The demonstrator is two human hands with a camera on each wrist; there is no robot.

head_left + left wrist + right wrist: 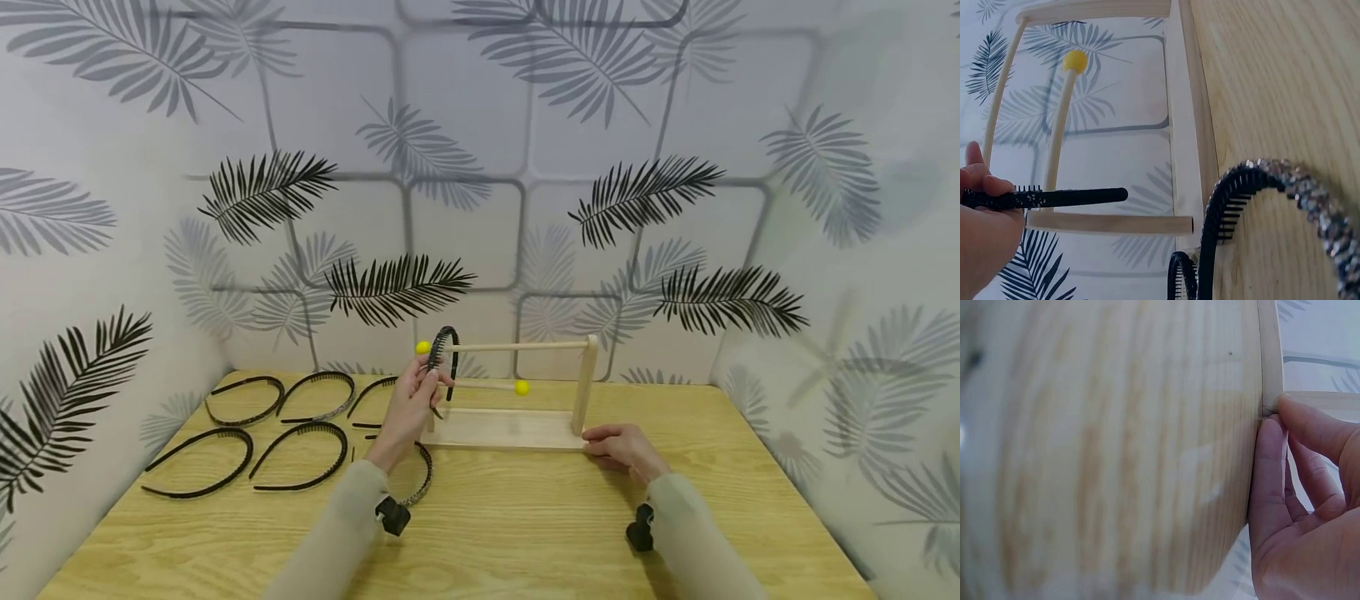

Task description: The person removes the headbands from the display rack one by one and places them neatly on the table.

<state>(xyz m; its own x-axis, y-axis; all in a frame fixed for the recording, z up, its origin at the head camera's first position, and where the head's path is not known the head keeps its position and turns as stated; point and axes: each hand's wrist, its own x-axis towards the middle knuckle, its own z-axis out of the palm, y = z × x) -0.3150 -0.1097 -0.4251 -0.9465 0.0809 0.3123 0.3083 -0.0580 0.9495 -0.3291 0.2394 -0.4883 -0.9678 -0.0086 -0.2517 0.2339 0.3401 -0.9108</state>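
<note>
My left hand [408,400] grips a black toothed headband [1085,197] near the left end of a wooden rack [510,429]. In the head view the headband's arch rises over the rack's upper rod, just right of that rod's yellow end ball [423,347]. The headband's free end crosses the lower rod [1060,131] in the left wrist view. A second yellow ball [522,387] caps the lower rod. My right hand [624,448] holds the right front corner of the rack's base between thumb and fingers, low by the right post [585,387].
Several black headbands lie on the wooden table [510,533] to the left, including a plain one [247,454]. A glittery headband [1329,231] lies close under my left forearm. Behind the table stands a leaf-patterned wall [480,225].
</note>
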